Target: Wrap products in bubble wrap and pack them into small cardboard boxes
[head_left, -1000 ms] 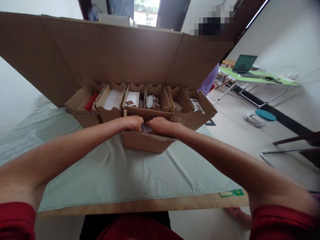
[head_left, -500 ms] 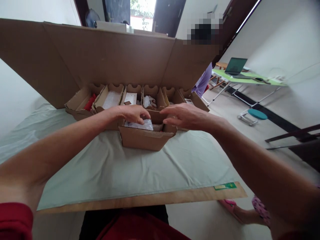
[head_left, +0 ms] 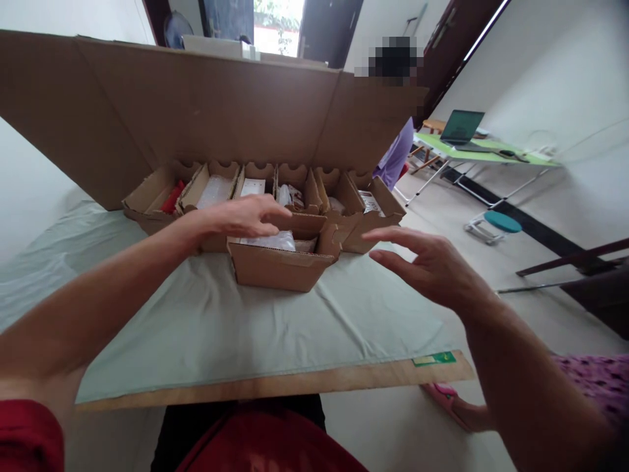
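A small open cardboard box (head_left: 275, 265) stands on the pale green cloth (head_left: 206, 328), with a clear plastic packet (head_left: 270, 241) lying in it. My left hand (head_left: 243, 217) hovers flat over the packet and the box's left rim, fingers stretched out, holding nothing. My right hand (head_left: 432, 265) floats in the air to the right of the box, fingers spread and empty. Behind the small box stands a long cardboard tray (head_left: 147, 203) split into several compartments, holding a red item (head_left: 173, 196) and white packets.
The tray's big lid (head_left: 211, 111) stands upright behind it. The wooden table edge (head_left: 275, 383) runs along the front. Off to the right are a green folding table (head_left: 486, 149) with a laptop (head_left: 460, 127), a teal stool (head_left: 496, 223), and a person in purple (head_left: 393, 160).
Both hands were pressed together inside the small box. My right hand has pulled out and away to the right, opening. My left hand has lifted and flattened over the packet.
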The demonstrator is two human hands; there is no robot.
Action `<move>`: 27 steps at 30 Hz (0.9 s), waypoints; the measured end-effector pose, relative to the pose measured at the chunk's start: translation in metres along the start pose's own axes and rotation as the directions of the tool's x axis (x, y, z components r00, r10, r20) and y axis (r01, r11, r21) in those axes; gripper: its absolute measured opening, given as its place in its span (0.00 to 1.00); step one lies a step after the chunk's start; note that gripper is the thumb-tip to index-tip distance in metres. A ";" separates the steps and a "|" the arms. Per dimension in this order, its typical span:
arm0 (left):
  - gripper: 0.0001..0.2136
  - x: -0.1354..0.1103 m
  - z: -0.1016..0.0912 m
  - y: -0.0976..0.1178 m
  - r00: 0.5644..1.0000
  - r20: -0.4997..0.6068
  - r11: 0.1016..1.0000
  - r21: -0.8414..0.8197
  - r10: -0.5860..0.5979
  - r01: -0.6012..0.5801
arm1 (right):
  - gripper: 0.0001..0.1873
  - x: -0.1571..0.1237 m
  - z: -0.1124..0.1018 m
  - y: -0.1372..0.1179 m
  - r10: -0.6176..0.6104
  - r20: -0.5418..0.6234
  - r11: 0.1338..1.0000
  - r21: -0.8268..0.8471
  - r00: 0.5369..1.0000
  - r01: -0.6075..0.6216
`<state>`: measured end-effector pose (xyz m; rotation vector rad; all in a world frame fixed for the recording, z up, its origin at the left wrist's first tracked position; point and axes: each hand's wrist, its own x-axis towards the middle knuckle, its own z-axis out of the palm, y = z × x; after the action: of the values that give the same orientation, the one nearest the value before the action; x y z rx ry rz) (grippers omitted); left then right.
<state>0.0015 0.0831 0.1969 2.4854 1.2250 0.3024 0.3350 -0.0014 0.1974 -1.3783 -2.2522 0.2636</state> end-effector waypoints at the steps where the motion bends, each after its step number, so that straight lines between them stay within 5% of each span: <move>1: 0.21 -0.020 0.002 0.000 0.988 -0.147 0.997 -0.069 -0.041 0.031 | 0.18 -0.012 0.009 0.009 0.053 -0.031 0.998 0.045 0.998 -0.052; 2: 0.19 -0.042 0.009 -0.002 0.951 -0.285 0.984 -0.161 -0.121 0.077 | 0.18 -0.023 0.021 0.018 0.110 -0.043 0.990 0.097 0.993 -0.106; 4: 0.19 -0.083 0.041 -0.012 0.809 -0.472 0.909 -0.380 -0.351 0.172 | 0.20 -0.041 0.054 0.039 0.211 0.000 0.955 0.216 0.978 -0.206; 5: 0.21 -0.099 0.064 -0.020 0.726 -0.502 0.844 -0.496 -0.469 0.202 | 0.22 -0.047 0.073 0.048 0.250 0.030 0.929 0.275 0.968 -0.249; 6: 0.23 -0.110 0.088 -0.029 0.696 -0.458 0.773 -0.593 -0.554 0.225 | 0.26 -0.050 0.093 0.056 0.273 0.050 0.902 0.334 0.961 -0.274; 9: 0.40 -0.118 0.155 -0.057 0.712 -0.291 0.610 -0.756 -0.639 0.239 | 0.42 -0.046 0.147 0.068 0.295 0.054 0.823 0.493 0.954 -0.282; 12: 0.53 -0.099 0.186 -0.076 0.740 -0.316 0.562 -0.821 -0.594 0.101 | 0.50 -0.030 0.182 0.063 0.285 0.045 0.758 0.601 0.957 -0.254; 17: 0.46 -0.063 0.186 -0.077 0.815 -0.359 0.497 -0.862 -0.454 -0.103 | 0.44 -0.007 0.210 0.036 0.322 -0.003 0.648 0.729 0.947 -0.218; 22: 0.43 -0.055 0.195 -0.054 0.744 -0.393 0.467 -0.876 -0.540 -0.124 | 0.39 -0.008 0.213 0.021 0.333 -0.112 0.656 0.741 0.936 -0.144; 27: 0.37 -0.083 0.189 -0.030 0.748 -0.391 0.434 -0.888 -0.536 -0.152 | 0.33 -0.025 0.192 0.004 0.313 -0.074 0.683 0.710 0.947 -0.170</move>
<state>-0.0059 -0.0075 0.0085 1.2392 1.1037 1.4207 0.2528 -0.0051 0.0223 -1.1917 -1.5297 0.9315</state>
